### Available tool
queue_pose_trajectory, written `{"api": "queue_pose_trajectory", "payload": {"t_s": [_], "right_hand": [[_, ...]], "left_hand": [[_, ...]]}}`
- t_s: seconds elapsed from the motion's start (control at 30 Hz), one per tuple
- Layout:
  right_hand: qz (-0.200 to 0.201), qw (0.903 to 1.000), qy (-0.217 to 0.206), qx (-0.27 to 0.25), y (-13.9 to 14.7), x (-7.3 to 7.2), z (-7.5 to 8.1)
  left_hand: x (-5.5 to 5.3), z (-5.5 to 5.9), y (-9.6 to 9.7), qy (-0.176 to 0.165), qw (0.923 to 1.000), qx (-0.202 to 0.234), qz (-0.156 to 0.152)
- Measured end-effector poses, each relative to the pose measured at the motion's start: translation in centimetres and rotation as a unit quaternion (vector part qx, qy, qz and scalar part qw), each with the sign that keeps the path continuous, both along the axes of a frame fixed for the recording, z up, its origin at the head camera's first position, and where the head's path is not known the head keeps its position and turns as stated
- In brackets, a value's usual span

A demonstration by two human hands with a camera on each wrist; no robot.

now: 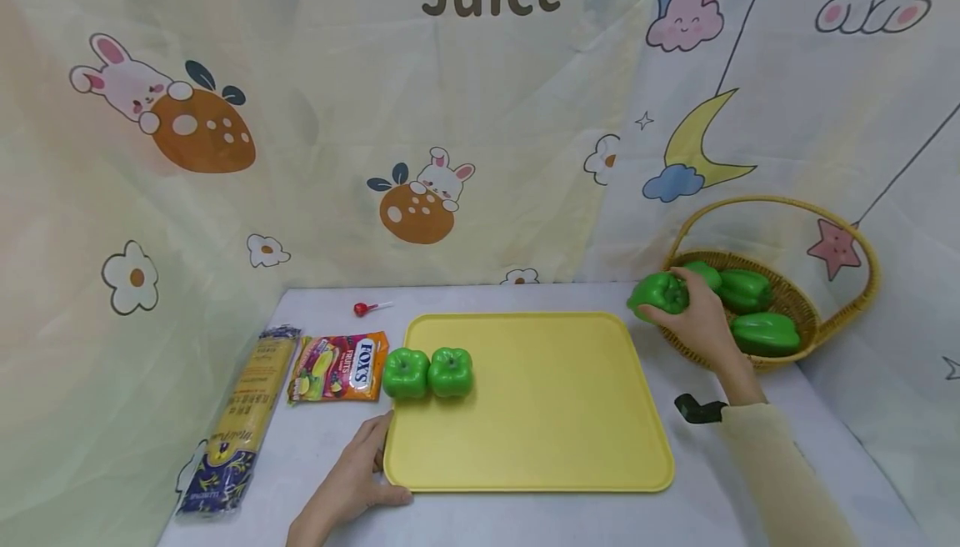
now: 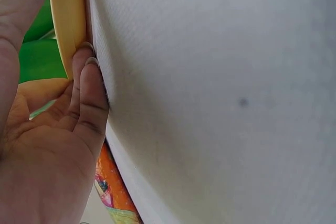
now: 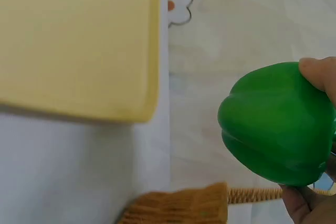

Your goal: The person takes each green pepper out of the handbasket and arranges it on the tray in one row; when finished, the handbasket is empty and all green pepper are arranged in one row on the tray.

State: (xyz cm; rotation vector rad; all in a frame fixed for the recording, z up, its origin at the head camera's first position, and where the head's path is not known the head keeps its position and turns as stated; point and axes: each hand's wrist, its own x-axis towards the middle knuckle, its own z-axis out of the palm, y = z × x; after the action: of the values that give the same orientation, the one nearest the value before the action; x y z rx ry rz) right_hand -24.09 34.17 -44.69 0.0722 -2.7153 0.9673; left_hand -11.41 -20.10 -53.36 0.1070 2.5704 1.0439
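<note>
My right hand (image 1: 705,313) grips a green bell pepper (image 1: 660,293) above the left rim of a wicker basket (image 1: 806,305). In the right wrist view, thumb and fingers hold that pepper (image 3: 273,124) from either side. Several more green peppers (image 1: 765,333) lie inside the basket. My left hand (image 1: 352,472) holds the near left corner of a yellow tray (image 1: 532,414), thumb at the front edge and fingers along the left side. The left wrist view shows fingertips against the tray's rim (image 2: 68,24). Two green bell peppers (image 1: 406,373) sit side by side on the tray's left part.
Left of the tray lie an orange candy bag (image 1: 339,368) and a long yellow-and-blue noodle packet (image 1: 240,422). A red lollipop (image 1: 363,309) is behind the bag. The basket's tall handle (image 1: 772,199) arches over it. A printed cloth backdrop (image 1: 510,113) hangs behind the table.
</note>
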Motion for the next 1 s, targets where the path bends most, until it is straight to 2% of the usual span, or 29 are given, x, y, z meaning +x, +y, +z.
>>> {"api": "queue_pose_trajectory", "payload": {"t_s": [0.3, 0.47, 0.7, 0.8, 1.0], "right_hand": [[0.061, 0.9981, 0.012, 0.004, -4.2, -0.2, -1.1], [0.094, 0.9954, 0.018, 0.0, -6.2, 0.0, -2.2], [0.118, 0.9928, 0.022, -0.007, -8.5, 0.6, -3.2], [0.126, 0.9918, 0.016, -0.015, -9.3, 0.8, -3.4], [0.124, 0.9914, -0.03, -0.028, -10.9, 1.5, -4.1]], "left_hand": [[0.0, -0.1, 0.1, -0.003, 1.0, 0.002, -0.003], [0.0, 0.0, 0.1, -0.005, 1.0, 0.006, 0.0], [0.0, 0.0, 0.1, -0.005, 1.0, 0.003, -0.001], [-0.1, -0.1, 0.1, -0.004, 1.0, 0.002, -0.001], [0.0, 0.0, 0.0, -0.003, 1.0, -0.003, -0.003]]}}
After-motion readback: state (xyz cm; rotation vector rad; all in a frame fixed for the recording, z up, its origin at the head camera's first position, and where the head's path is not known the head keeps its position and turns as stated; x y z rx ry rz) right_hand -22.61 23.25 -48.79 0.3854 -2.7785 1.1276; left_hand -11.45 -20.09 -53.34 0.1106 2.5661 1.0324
